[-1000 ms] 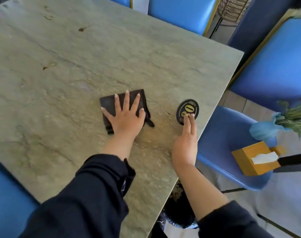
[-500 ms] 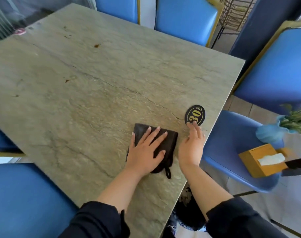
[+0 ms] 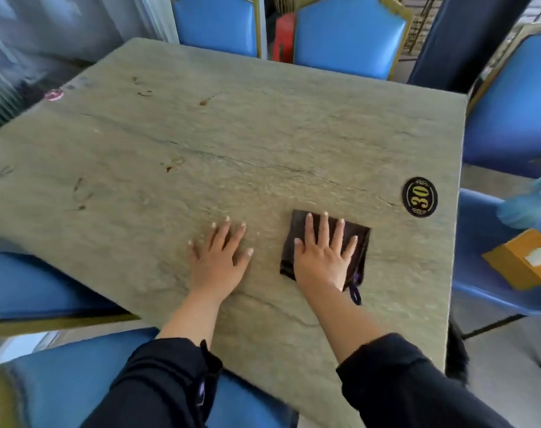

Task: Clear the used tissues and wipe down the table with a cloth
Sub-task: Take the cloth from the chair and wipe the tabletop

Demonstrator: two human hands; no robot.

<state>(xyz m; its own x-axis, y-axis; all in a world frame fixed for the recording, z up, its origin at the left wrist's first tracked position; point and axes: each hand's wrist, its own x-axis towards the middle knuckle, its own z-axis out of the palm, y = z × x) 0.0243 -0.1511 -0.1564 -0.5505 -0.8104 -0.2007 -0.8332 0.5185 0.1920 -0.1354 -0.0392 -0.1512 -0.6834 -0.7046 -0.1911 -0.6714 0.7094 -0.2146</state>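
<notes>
Now R hand [image 3: 323, 257] flat, fingers spread, pressing cloth [image 3: 358, 239] just left of "30" badge [image 3: 420, 196]; L hand [image 3: 220, 257] flat, empty; stains [image 3: 173, 163] far-left.

Dark brown cloth [image 3: 360, 242], veined beige-green table [image 3: 232, 143]

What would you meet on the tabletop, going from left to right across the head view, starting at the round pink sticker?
Pink sticker → left hand, flat on the table → right hand, pressing the dark cloth → black oval number 30 plate.
</notes>
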